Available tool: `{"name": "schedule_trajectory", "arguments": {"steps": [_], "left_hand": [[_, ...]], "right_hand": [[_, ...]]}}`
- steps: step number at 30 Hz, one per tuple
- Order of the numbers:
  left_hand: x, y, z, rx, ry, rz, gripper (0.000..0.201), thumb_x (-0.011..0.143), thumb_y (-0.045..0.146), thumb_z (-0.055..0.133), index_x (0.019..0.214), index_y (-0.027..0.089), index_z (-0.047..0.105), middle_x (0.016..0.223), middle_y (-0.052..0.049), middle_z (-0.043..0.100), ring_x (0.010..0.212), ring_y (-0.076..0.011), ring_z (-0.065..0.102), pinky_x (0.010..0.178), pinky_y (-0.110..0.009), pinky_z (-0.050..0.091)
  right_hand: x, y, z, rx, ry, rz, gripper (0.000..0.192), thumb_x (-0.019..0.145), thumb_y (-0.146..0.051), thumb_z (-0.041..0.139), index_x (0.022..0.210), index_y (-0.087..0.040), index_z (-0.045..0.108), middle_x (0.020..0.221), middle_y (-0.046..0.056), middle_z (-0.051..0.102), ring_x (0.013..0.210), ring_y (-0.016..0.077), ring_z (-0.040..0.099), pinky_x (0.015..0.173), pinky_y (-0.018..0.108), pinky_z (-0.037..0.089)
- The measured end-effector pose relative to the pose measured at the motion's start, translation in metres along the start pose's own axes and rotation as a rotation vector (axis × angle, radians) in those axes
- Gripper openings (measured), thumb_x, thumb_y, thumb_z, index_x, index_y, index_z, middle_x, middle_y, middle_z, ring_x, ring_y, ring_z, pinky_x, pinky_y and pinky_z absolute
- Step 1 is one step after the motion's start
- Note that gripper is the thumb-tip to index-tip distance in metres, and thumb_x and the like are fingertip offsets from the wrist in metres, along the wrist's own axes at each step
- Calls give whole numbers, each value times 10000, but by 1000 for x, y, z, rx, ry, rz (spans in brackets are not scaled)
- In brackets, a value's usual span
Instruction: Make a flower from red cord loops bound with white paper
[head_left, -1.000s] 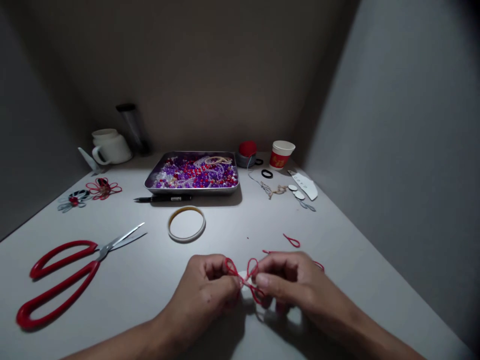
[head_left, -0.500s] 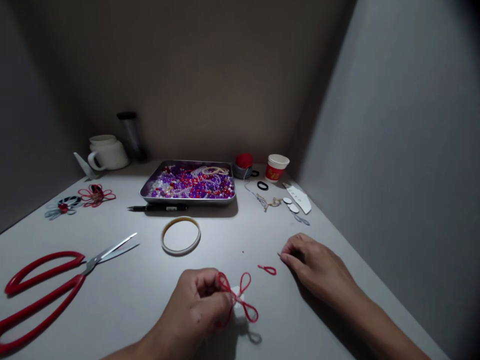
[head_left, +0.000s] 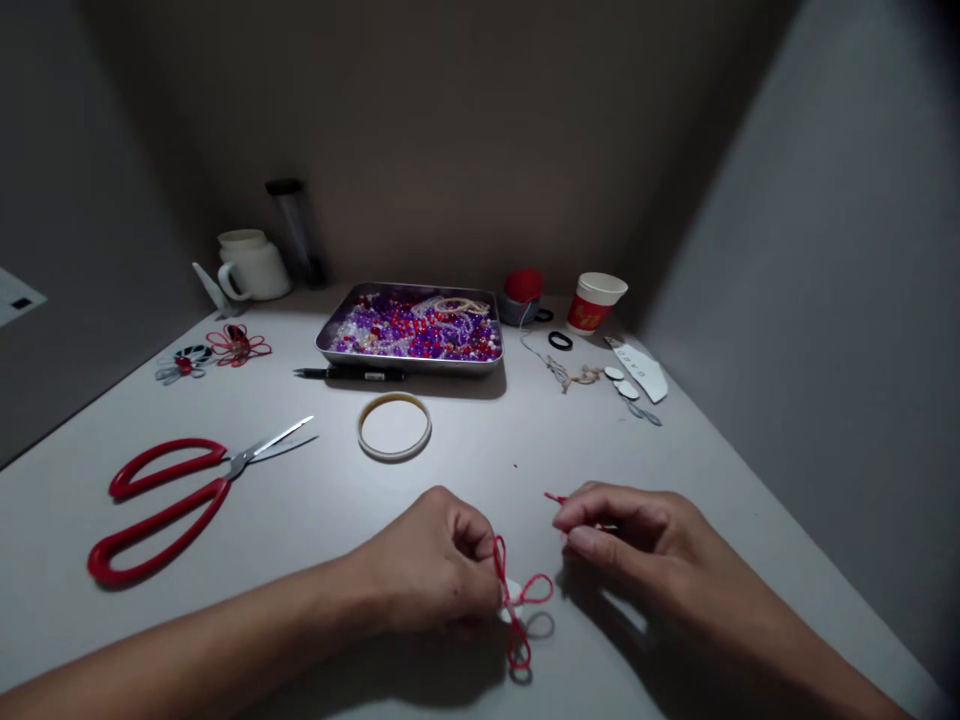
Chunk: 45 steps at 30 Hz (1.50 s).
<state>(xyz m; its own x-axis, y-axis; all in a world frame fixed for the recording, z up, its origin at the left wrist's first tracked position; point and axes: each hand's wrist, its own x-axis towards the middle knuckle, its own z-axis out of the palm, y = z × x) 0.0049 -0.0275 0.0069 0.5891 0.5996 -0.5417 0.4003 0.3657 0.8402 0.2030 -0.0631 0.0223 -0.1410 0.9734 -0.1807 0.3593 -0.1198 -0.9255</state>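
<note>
My left hand (head_left: 442,565) pinches a red cord flower (head_left: 517,600) low over the table, its loops fanning out around a small white disc at the centre. Part of the flower is hidden behind the fingers. To the right, my right hand (head_left: 630,545) has thumb and fingertips closed around a small red cord loop (head_left: 555,497). Only one end of that loop and a bit of red between the fingers show. Red-handled scissors (head_left: 238,463) lie with blades parted at the left, and a roll of tape (head_left: 361,432) lies beyond my left hand.
A metal tray (head_left: 409,364) of beads stands at the back, a black pen (head_left: 349,375) before it. Two finished cord flowers (head_left: 238,345) and a white pot (head_left: 259,268) are at the left. A paper cup (head_left: 596,303), yarn ball (head_left: 523,287) and white discs (head_left: 627,390) sit right.
My right hand has moved onto the small red loop that lay bare on the table and closed on it. The flower in my left hand has turned and sits lower. The view has shifted.
</note>
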Motion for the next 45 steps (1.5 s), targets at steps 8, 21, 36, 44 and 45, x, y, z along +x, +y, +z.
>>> {"name": "schedule_trajectory", "arguments": {"steps": [8,21,36,44,45], "left_hand": [[-1,1,-7,67,-133,-5,35,526,160,571,515,141,544,411,47,476,373,-69,405,368,-179,300],[-3,4,-8,67,-154,-5,89,547,183,592,504,146,523,407,59,462,365,-58,401,360,-169,313],[-4,6,-9,101,-166,3,71,545,163,596,500,140,545,415,54,466,381,-60,402,373,-171,299],[-6,6,-7,109,-146,6,54,556,156,590,513,134,566,410,53,457,381,-59,395,369,-168,292],[-6,6,-7,112,-146,2,53,559,154,591,515,133,568,412,51,460,383,-60,398,370,-167,295]], "right_hand": [[-5,0,26,240,-197,100,102,688,-211,612,770,-163,650,669,21,603,627,153,540,591,281,404],[-4,5,33,268,-241,45,66,694,-218,646,651,-175,618,708,8,571,678,151,525,625,271,390],[-7,-1,37,272,-275,98,44,642,-159,652,600,-153,640,714,36,615,703,175,559,648,285,402],[-6,-5,41,234,-216,199,47,598,-159,639,584,-151,594,579,1,601,561,125,501,531,234,371],[-6,-6,43,230,-198,216,63,584,-149,641,567,-153,581,544,-15,579,529,111,479,509,223,360]]}}
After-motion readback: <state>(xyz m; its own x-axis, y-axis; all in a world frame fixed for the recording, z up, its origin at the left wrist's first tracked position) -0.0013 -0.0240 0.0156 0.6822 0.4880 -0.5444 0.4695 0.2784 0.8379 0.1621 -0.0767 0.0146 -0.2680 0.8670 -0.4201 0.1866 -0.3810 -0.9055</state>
